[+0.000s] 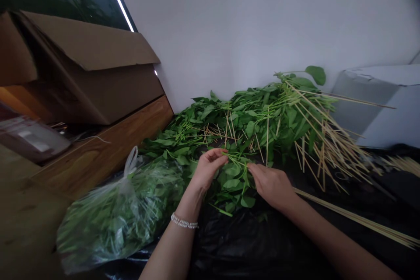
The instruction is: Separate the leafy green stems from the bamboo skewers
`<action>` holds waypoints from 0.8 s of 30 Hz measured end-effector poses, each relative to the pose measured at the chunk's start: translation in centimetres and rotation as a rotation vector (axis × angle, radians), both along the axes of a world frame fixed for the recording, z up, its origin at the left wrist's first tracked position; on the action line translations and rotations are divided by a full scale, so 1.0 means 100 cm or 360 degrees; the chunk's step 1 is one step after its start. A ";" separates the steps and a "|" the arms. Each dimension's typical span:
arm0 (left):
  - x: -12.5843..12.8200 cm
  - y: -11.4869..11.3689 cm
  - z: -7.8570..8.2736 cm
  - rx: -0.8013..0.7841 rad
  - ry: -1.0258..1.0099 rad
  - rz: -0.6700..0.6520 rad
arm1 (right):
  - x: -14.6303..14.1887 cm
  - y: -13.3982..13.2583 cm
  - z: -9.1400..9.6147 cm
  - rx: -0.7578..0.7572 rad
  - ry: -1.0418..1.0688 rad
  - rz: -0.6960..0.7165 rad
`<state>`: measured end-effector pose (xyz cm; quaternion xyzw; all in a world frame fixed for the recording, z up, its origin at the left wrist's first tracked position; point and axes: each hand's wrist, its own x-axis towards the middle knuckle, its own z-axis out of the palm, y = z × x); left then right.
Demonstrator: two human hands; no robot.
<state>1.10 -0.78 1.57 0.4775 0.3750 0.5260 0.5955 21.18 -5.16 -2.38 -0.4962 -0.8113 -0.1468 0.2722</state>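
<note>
My left hand (210, 165), with a beaded bracelet at the wrist, pinches thin green stems (233, 156) between thumb and fingertips. My right hand (271, 184) is closed at the other end of these stems, its fingertips against a leafy sprig. Green leaves (232, 183) hang and lie between and below the two hands. Several long thin bamboo skewers (357, 218) stretch away to the right from under my right wrist; whether my right hand grips them I cannot tell.
A long heap of leafy greens on skewers (262, 109) lies along the wall. At left sit a tied clear bag of greens (121, 214) and a cardboard box (98, 83) on a wooden ledge (138, 135). A white box (377, 100) stands right. Black plastic (243, 245) covers the surface.
</note>
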 end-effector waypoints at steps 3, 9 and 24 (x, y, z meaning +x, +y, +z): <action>0.000 -0.001 0.001 -0.0098 -0.0099 -0.0013 | -0.001 -0.001 0.001 0.0007 0.0003 0.0005; -0.004 0.004 0.001 -0.0074 -0.0289 0.0109 | 0.003 0.001 0.004 0.0095 0.0081 -0.0038; 0.003 -0.001 -0.002 -0.0223 -0.0134 -0.0064 | 0.002 -0.003 0.009 0.0282 0.0138 0.0029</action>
